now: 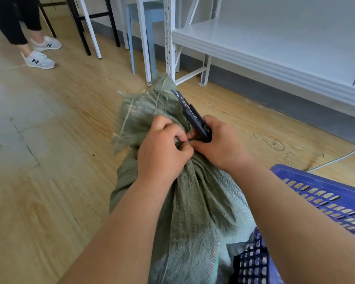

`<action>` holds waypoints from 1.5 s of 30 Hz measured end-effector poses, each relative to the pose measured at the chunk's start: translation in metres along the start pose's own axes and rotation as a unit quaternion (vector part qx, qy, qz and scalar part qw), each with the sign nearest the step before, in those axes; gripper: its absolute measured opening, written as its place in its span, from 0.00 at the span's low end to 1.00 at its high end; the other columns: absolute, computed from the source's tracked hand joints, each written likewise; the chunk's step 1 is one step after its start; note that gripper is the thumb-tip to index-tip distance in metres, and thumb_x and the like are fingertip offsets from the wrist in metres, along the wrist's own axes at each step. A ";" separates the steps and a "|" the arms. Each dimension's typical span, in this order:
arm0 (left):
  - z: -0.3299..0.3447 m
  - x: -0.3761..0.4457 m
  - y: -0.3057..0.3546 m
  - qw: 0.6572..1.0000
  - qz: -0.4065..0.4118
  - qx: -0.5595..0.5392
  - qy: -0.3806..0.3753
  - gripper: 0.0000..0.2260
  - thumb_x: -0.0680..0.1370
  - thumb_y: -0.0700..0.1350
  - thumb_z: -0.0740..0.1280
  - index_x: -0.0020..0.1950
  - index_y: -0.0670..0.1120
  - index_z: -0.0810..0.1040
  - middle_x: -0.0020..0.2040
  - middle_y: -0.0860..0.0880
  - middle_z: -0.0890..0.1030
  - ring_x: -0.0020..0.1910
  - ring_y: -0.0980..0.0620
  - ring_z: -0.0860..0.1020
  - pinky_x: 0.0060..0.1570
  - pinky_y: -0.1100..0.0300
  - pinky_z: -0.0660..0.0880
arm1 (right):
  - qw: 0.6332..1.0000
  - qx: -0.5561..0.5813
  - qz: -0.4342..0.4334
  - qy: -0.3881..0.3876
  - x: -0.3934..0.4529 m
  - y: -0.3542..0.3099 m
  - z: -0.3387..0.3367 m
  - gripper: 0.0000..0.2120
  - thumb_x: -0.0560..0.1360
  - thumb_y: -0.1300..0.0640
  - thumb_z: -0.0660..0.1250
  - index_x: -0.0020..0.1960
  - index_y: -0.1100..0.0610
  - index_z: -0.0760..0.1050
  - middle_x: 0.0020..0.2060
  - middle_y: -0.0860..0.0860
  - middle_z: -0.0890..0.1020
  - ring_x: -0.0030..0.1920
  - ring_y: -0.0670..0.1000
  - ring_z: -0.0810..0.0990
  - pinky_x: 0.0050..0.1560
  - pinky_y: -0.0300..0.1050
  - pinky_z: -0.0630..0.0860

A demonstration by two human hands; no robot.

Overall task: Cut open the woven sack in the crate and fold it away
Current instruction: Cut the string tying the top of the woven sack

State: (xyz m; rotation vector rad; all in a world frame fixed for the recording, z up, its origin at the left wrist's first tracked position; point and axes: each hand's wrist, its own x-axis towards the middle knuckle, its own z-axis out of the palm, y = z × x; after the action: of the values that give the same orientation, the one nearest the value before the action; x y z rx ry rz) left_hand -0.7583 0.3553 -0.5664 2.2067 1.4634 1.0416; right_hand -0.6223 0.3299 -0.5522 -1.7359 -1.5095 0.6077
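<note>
A grey-green woven sack (195,203) rises out of a blue perforated plastic crate (326,193) at the lower right. Its neck is bunched and tied, and the loose top (139,111) fans out beyond my hands. My left hand (162,150) is closed around the gathered neck. My right hand (219,142) grips a black utility knife (193,115) whose body points up and away, lying against the sack just past the neck. Whether a blade is out is hidden.
A white metal shelving rack (275,48) stands at the right, with a blue stool (143,19) and chair legs behind. A person's legs in white sneakers (39,60) are at the upper left. A white cable (336,158) and thread scraps lie on the wood floor.
</note>
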 end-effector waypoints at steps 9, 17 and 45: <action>0.001 0.002 0.003 0.993 -0.074 -0.009 -0.096 0.05 0.70 0.46 0.72 0.45 0.51 0.80 0.53 0.55 0.68 0.43 0.56 0.73 0.41 0.65 0.66 | 0.998 -0.001 0.001 0.057 -0.009 0.013 0.012 0.14 0.70 0.62 0.71 0.52 0.51 0.72 0.40 0.41 0.83 0.46 0.48 0.82 0.51 0.52 0.77; 0.006 0.003 0.002 0.989 -0.105 -0.088 -0.055 0.03 0.73 0.44 0.71 0.45 0.51 0.80 0.52 0.53 0.70 0.48 0.53 0.76 0.47 0.65 0.68 | 0.995 0.020 0.034 0.091 -0.026 0.001 -0.014 0.16 0.73 0.49 0.71 0.57 0.52 0.70 0.45 0.47 0.80 0.44 0.48 0.78 0.42 0.45 0.74; 0.012 0.011 -0.001 0.990 -0.099 -0.097 -0.018 0.05 0.71 0.43 0.71 0.40 0.54 0.78 0.52 0.53 0.72 0.47 0.53 0.78 0.49 0.62 0.73 | 0.990 -0.130 0.059 -0.011 -0.068 -0.006 0.001 0.26 0.80 0.57 0.54 0.72 0.34 0.53 0.57 0.51 0.76 0.49 0.56 0.76 0.47 0.49 0.73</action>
State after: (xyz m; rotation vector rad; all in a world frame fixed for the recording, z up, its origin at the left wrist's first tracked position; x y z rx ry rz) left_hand -0.7479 0.3670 -0.5707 1.8957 1.4634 1.0241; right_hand -0.6400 0.2645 -0.5563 -2.0346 -1.5656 0.5073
